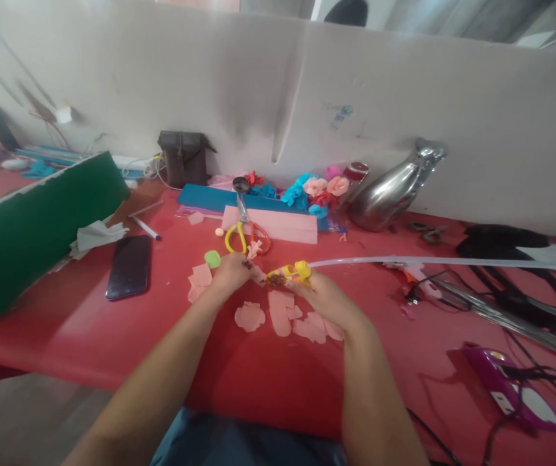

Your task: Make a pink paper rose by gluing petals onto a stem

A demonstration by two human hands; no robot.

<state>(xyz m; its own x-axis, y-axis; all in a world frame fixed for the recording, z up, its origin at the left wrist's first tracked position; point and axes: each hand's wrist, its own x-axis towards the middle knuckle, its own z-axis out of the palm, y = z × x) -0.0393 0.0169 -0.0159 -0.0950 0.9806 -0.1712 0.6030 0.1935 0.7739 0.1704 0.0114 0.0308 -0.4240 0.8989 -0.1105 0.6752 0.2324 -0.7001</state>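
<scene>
My right hand (329,298) is closed around a yellow glue gun (287,274), whose tip points left. A long translucent glue stick (404,260) runs out of its back towards the right edge. My left hand (232,275) pinches a small pink paper piece (258,275) close to that tip; whether the two touch, I cannot tell. Cut pink paper petals (250,317) lie below my hands, with more pink pieces (201,278) left of my left hand. A green paper piece (212,259) and scissors (237,238) with yellow and red handles lie just beyond.
On the red table (151,343) lie a phone (129,266) and a pen (146,228). A green board (44,239) stands at left. Paper flowers (316,191) and a metal jug (389,194) are at the back. A purple power strip (515,388) with cables lies right.
</scene>
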